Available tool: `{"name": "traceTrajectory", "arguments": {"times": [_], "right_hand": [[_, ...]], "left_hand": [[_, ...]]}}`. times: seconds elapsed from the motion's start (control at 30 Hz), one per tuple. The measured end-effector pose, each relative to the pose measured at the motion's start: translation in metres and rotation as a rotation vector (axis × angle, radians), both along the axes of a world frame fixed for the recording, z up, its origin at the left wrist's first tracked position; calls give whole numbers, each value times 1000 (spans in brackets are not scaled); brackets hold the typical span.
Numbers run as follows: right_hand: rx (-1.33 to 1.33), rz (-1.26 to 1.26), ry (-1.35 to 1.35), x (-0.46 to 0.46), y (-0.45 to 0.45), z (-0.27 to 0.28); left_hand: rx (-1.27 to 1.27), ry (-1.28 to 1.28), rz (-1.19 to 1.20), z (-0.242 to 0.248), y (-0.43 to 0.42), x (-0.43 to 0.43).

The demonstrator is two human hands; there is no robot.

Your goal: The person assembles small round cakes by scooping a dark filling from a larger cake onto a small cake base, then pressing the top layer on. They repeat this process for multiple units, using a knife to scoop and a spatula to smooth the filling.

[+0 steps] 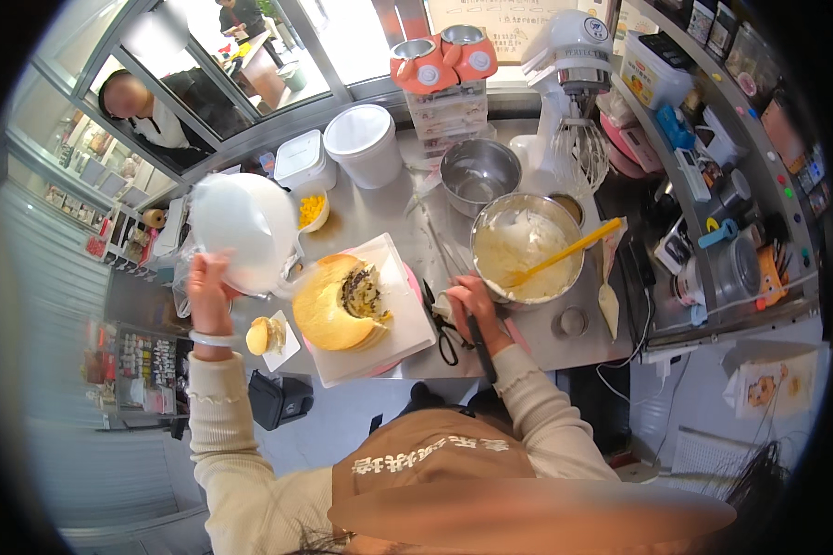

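Observation:
My left hand (210,284) is raised at the left, its fingers closed at the lower edge of a white round plastic container (244,225); blur hides the exact grip. My right hand (477,309) grips the black handle (482,350) of a long thin metal blade (443,239) that points away from me. Between my hands, a round sponge cake (330,312) with a hollowed-out section of dark and cream filling rests on a white board (396,333). Pink edges (414,277) of a round base show beneath. Black-handled scissors (448,347) lie beside the board.
A small cake piece (267,336) sits on white card. Right stand a cream bowl (482,267) with a yellow spatula (562,253), a steel bowl (480,177) and a stand mixer (569,76). Left are yellow fruit cubes (312,210). A person (156,118) is beyond the window.

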State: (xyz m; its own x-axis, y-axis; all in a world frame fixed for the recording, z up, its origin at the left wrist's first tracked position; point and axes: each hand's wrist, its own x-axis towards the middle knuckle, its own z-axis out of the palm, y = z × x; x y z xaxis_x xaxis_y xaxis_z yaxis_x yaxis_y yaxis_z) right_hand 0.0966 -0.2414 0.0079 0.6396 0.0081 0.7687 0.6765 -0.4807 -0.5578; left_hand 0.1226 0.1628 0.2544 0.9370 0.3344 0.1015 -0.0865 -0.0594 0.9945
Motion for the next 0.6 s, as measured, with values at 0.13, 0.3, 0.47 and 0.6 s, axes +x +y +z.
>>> {"name": "traceTrajectory", "arguments": {"times": [0.13,0.3,0.47,0.6], "right_hand": [[-110,66,-38,26,-3,-27],[-57,83,-11,19,-24,-48],[-90,50,-27,-8,-55,-58],[-106,8,-7,-40,-89,-59]], "left_hand": [[-141,264,-135,-22,-103,-21],[-75,373,-73,-64,-161,-4],[484,247,-39,-118,-166,33],[896,204,-9,-154,-181,63]]}}
